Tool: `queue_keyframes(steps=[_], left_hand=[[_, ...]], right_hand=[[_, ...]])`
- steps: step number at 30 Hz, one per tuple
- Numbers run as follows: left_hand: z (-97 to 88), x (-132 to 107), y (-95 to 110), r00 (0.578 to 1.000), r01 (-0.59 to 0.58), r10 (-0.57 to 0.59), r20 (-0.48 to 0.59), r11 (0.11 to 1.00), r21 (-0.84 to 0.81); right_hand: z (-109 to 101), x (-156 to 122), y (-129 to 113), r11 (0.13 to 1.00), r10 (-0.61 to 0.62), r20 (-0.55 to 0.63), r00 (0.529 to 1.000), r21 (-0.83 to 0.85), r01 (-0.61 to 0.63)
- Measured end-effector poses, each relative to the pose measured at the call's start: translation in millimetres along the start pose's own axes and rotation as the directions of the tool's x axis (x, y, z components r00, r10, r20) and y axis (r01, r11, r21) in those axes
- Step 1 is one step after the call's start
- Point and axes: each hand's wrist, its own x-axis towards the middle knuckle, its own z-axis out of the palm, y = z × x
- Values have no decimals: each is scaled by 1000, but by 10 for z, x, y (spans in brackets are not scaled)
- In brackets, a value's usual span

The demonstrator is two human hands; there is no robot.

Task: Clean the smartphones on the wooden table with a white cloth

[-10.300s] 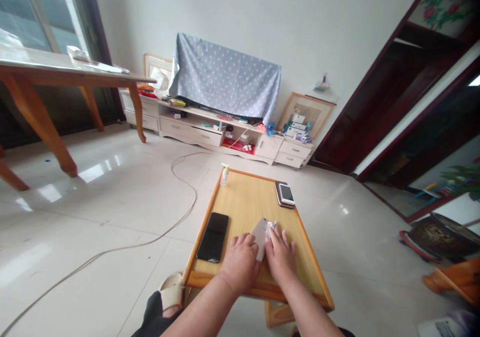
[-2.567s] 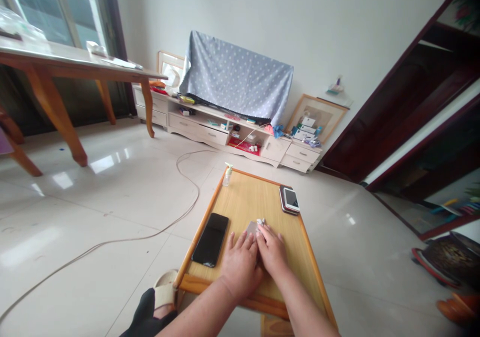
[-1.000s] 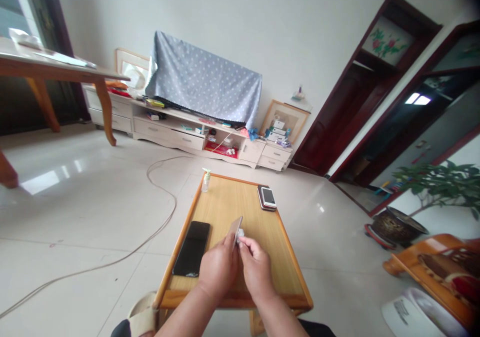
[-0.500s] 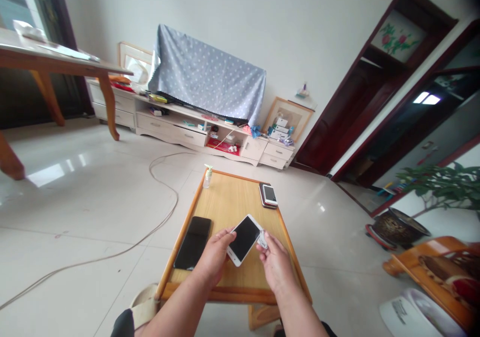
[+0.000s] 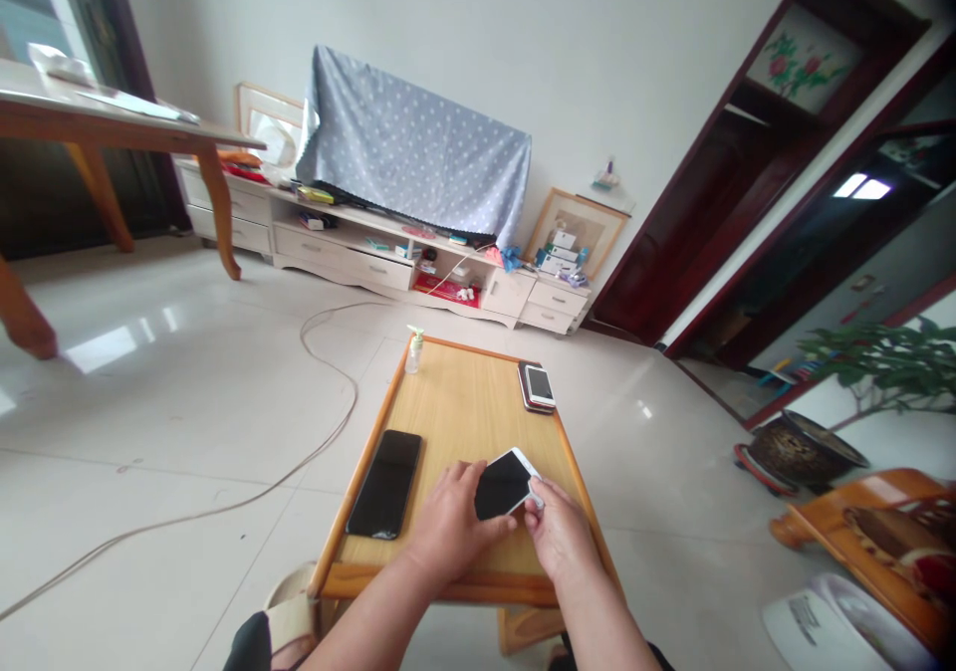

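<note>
Low over the near half of the small wooden table (image 5: pixel 448 392), a white smartphone (image 5: pixel 502 485) with a dark screen lies tilted between my hands. My left hand (image 5: pixel 455 517) grips its left end, fingers along the far edge and thumb along the near one. At the phone's right edge my right hand (image 5: pixel 560 527) pinches a small whitish piece (image 5: pixel 536 495), mostly covered by the fingers; its kind cannot be made out. To the left of my left hand lies a larger black smartphone (image 5: pixel 385 484), face up.
A pump bottle (image 5: pixel 414 350) stands at the table's far left corner. Several stacked phones (image 5: pixel 538 387) lie near the right edge. A cable (image 5: pixel 329 442) runs over the floor on the left. A potted plant (image 5: pixel 803 452) and a white bucket (image 5: pixel 814 626) are on the right.
My left hand has shifted its hold from the phone's side to span its left end. The phone has turned and moved slightly right and nearer. My right hand has moved a little right.
</note>
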Motion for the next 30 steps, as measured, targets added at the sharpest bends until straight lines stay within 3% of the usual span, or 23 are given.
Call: queue_keyframes(steps=[4,11,16,21,26,30], left_hand=[[86,-21,1,996,-82,85,1,955,284],[156,0,-25,994,-27,68,-87,916,399],[119,1,-8,994,18,33,-101,888,460],[79,8,35,997,49,-17,-71,877,479],[60,5,43,998,45,-18,-60,875,482],[59,0,27,998,39,-12,-60,871,490]], right_hand=[[24,24,3,1000,9,5,1000,-25,-9],[-47,51,24,994,2,-3,1000,-107,-2],[-98,24,48,951,-129,2,992,-282,125],[-75,-23,59,853,-253,58,966,-458,251],[-19,5,147,672,-443,205,873,-568,475],[39,36,220,584,-472,268,840,-619,526]])
